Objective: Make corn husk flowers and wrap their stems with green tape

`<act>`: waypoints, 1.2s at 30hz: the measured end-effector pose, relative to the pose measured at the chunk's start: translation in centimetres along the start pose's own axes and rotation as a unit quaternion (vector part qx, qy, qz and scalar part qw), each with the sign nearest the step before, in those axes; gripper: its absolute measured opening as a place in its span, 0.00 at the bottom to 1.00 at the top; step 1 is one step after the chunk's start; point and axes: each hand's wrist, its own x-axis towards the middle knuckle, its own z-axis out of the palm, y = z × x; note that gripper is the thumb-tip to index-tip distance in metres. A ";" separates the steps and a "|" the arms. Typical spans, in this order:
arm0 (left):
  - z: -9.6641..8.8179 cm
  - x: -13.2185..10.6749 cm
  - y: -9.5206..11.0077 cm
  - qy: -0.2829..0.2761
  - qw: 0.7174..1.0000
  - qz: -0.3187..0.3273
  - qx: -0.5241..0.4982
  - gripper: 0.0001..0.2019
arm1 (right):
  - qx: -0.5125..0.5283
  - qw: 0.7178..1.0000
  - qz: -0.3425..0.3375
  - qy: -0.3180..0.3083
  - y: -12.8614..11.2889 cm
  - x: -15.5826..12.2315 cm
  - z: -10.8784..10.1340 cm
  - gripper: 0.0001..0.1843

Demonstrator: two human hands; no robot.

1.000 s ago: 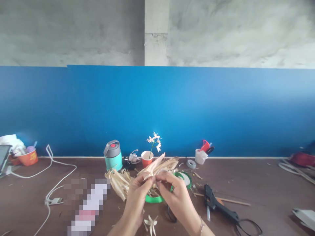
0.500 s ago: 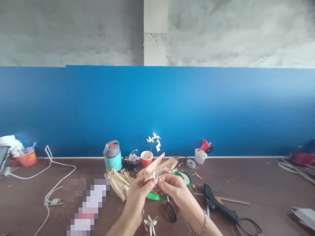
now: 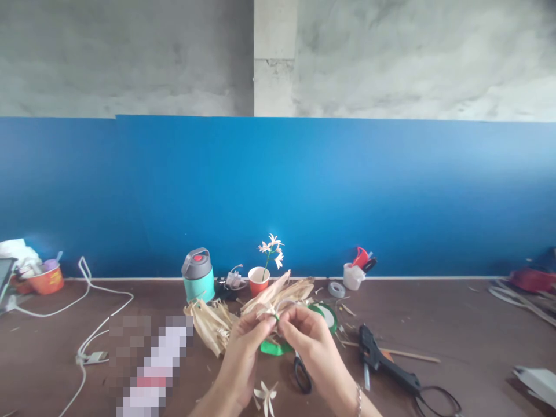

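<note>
My left hand [image 3: 251,333] is closed, its thumb and forefinger pinching a small pale husk flower [image 3: 267,310]. A bit of green tape [image 3: 277,317] shows at the flower's base, between both sets of fingertips. My right hand [image 3: 307,331] pinches at that green spot, almost touching the left. Beneath the hands lies a green band [image 3: 275,347], partly covered. Behind the right hand is a roll with a green rim [image 3: 333,318]. Scissors [image 3: 301,375] with black handles lie below the right hand. Another loose husk flower [image 3: 266,396] rests on the table between my forearms.
Dried husks [image 3: 211,324] are heaped behind the hands. A paper cup [image 3: 259,282] holds a finished-looking flower stem [image 3: 271,252]. A turquoise flask [image 3: 198,284] stands left, a white cup of tools [image 3: 353,277] right. A black glue gun [image 3: 386,365] and white cables [image 3: 89,324] lie on the table.
The pale petals in my left fingers have turned, and green now shows at their base. My right hand has shifted slightly, its bracelet partly leaving view. The rest stays put.
</note>
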 end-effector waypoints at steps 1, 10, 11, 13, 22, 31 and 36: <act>0.0 0.0 -0.1 0.009 1.000 -0.001 -0.003 0.06 | -0.048 0.999 -0.018 0.012 0.1 -0.1 0.1 0.12; 0.0 -0.4 -0.8 0.073 0.997 0.001 0.033 0.12 | -0.354 0.901 -0.222 0.116 0.9 -0.8 0.7 0.09; 0.0 -0.5 -0.8 0.085 0.996 0.005 0.037 0.12 | -0.370 0.891 -0.234 0.121 1.2 -0.9 0.8 0.09; 0.1 -0.5 -0.9 0.102 0.994 0.010 0.042 0.13 | -0.388 0.879 -0.246 0.126 1.6 -0.9 0.9 0.09; 0.6 -1.0 -0.8 0.091 0.993 0.000 0.068 0.14 | -0.446 0.841 -0.277 0.132 2.1 -1.1 1.1 0.10; -0.4 0.0 -0.1 0.101 0.987 0.063 0.105 0.12 | -0.189 0.980 -0.054 0.018 0.5 -0.2 0.3 0.09; -0.1 0.0 0.5 0.086 0.992 0.034 0.083 0.12 | -0.011 0.994 0.080 -0.074 -0.3 0.5 -0.8 0.17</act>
